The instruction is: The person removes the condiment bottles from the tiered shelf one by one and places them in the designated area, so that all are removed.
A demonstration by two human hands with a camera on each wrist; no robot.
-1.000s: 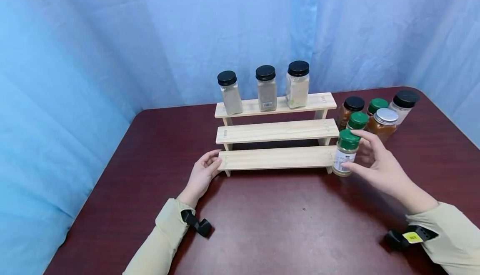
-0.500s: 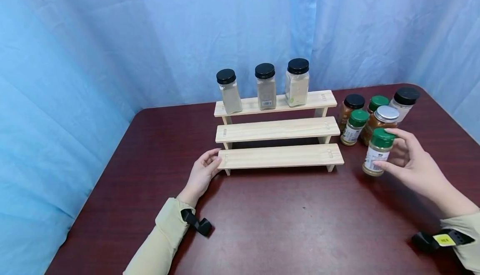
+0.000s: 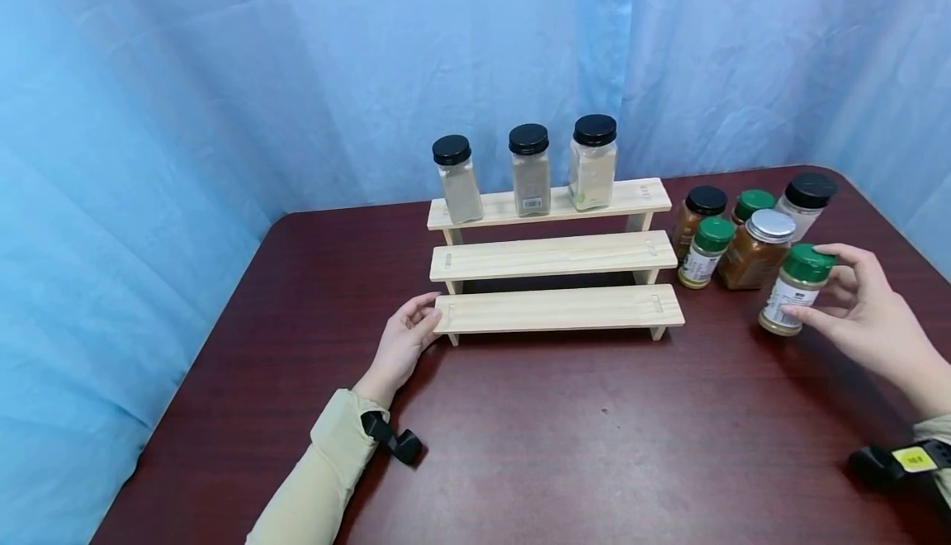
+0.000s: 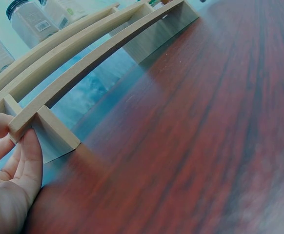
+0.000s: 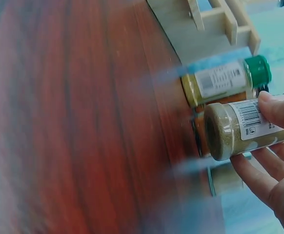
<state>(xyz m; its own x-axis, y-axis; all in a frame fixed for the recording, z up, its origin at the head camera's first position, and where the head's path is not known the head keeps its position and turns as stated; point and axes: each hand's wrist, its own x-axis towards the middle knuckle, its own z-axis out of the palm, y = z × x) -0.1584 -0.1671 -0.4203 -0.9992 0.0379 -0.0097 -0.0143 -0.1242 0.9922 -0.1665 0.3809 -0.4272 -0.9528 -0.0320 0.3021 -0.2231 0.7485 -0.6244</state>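
Note:
A three-tier wooden spice rack (image 3: 557, 311) stands mid-table. My left hand (image 3: 401, 345) pinches the left end of its lowest shelf between thumb and fingers, as the left wrist view also shows. My right hand (image 3: 880, 314) holds a green-lidded spice jar (image 3: 791, 297) with a white label, thumb on the near side and fingers behind. That jar leans slightly, and part of its base shows in the right wrist view. Three black-lidded spice jars (image 3: 531, 173) stand apart on the top shelf; the middle and bottom shelves are bare.
Right of the rack are several jars: a small green-lidded one (image 3: 703, 258), a silver-lidded one (image 3: 758, 256), a brown one with a black lid (image 3: 697, 213), another green-lidded one (image 3: 752, 201) and a pale one (image 3: 806, 201). Blue curtains (image 3: 446, 49) hang behind the dark red table (image 3: 565, 438).
My right hand has carried the green-lidded jar rightward, away from the rack's lower right end, to in front of the silver-lidded jar. My left hand has stayed on the rack.

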